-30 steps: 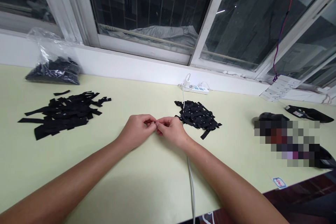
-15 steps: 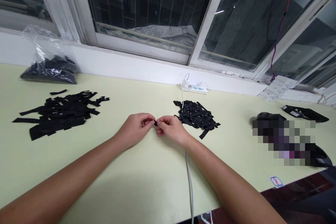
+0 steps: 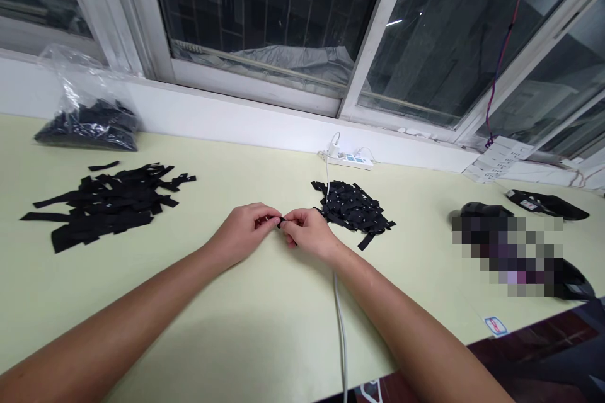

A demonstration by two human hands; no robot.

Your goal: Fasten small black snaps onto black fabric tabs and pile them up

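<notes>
My left hand (image 3: 246,230) and my right hand (image 3: 309,232) meet fingertip to fingertip over the pale green table (image 3: 265,321). Between them they pinch a small black strip (image 3: 281,221), of which only a short piece shows. Just right of my right hand lies a pile of short black strips with white dots (image 3: 353,208). A wider heap of longer black strips (image 3: 106,204) lies far to the left of my left hand.
A clear plastic bag of black pieces (image 3: 85,118) sits at the back left by the window sill. A white power strip (image 3: 350,158) lies at the back, its cable (image 3: 341,327) running under my right wrist toward me. Dark objects (image 3: 548,204) lie at the right.
Both hands stay together at the same spot; the fingers have shifted slightly and the small black strip now shows between the fingertips. The view has drifted a little.
</notes>
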